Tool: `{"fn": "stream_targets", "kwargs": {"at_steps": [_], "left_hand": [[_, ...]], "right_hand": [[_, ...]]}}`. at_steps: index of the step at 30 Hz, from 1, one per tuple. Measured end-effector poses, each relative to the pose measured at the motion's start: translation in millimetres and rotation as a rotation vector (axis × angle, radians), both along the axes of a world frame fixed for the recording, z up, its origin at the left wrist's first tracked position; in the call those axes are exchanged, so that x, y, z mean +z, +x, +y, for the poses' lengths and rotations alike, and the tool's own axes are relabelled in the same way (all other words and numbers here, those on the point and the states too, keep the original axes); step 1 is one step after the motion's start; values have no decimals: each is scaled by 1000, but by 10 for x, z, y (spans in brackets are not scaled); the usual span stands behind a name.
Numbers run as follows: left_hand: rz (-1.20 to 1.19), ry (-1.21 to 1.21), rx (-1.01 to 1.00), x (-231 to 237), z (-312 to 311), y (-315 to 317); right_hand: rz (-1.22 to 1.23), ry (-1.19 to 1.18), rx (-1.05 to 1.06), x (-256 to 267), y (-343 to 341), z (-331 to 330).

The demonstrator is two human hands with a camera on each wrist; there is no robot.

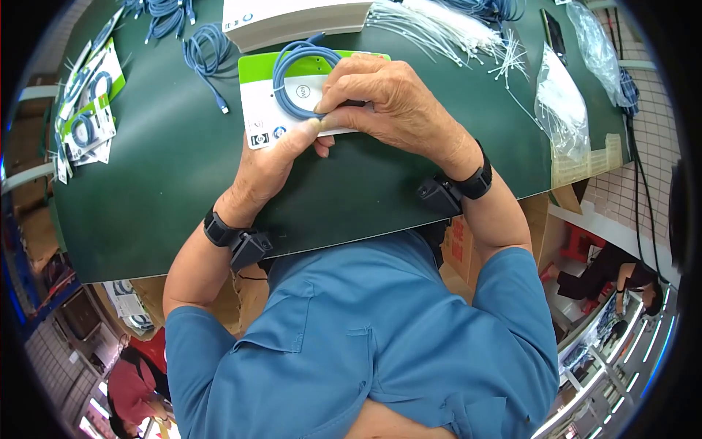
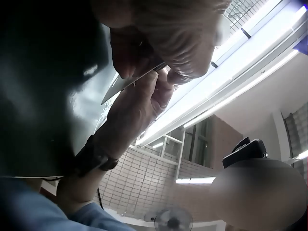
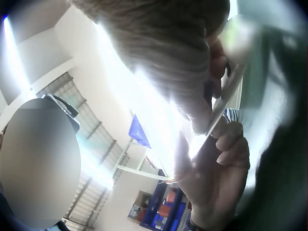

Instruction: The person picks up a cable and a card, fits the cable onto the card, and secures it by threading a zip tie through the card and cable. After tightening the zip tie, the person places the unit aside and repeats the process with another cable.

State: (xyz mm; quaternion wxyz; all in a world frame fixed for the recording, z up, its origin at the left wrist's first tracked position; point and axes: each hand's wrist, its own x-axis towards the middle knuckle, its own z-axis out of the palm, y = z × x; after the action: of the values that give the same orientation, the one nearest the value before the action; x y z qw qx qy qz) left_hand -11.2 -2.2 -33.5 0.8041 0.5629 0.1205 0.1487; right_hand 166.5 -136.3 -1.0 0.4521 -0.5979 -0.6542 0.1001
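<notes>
My left hand (image 1: 270,164) grips the lower edge of a white and green printed card (image 1: 256,110), thumb in front and fingers behind. A coiled blue cable (image 1: 281,89) lies against the card's face, with a small white tie across its left side. At the coil's lower right my right hand (image 1: 406,102) pinches with thumb and forefinger, the tips right at my left thumb. Exactly what is between those tips I cannot tell. In the left wrist view the card (image 2: 120,88) appears edge-on between both hands; the right wrist view also shows its edge (image 3: 230,94).
A white box (image 1: 300,33) stands just behind the card. Blue cables (image 1: 206,51) lie at the back left, carded cables (image 1: 88,121) at the far left. White cable ties (image 1: 439,33) spread at the back right, near a plastic bag of ties (image 1: 561,102). The table's front edge is at my waist.
</notes>
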Motion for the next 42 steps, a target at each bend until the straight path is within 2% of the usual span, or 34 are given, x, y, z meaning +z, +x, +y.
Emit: {"fn": "stream_targets", "kwargs": {"at_steps": [3, 5, 9, 16, 22, 27, 38, 41, 42], "left_hand": [[71, 1, 54, -9, -9, -19], [213, 16, 101, 7, -1, -32], [330, 22, 222, 66, -12, -29], [255, -154, 276, 98, 30, 13], [268, -207, 248, 138, 34, -4], [235, -176, 250, 82, 46, -12], [230, -73, 280, 42, 42, -10], [282, 161, 223, 4, 100, -35], [256, 175, 219, 4, 123, -23]], "right_hand": [[124, -81, 36, -103, -35, 44], [117, -95, 45, -145, -75, 69], [94, -97, 46, -198, -148, 114], [41, -10, 81, -136, -43, 146], [182, -99, 70, -97, -119, 107], [288, -161, 57, -114, -160, 93], [299, -183, 34, -113, -214, 82], [269, -133, 40, -173, -228, 94], [232, -85, 40, -202, -222, 113]]}}
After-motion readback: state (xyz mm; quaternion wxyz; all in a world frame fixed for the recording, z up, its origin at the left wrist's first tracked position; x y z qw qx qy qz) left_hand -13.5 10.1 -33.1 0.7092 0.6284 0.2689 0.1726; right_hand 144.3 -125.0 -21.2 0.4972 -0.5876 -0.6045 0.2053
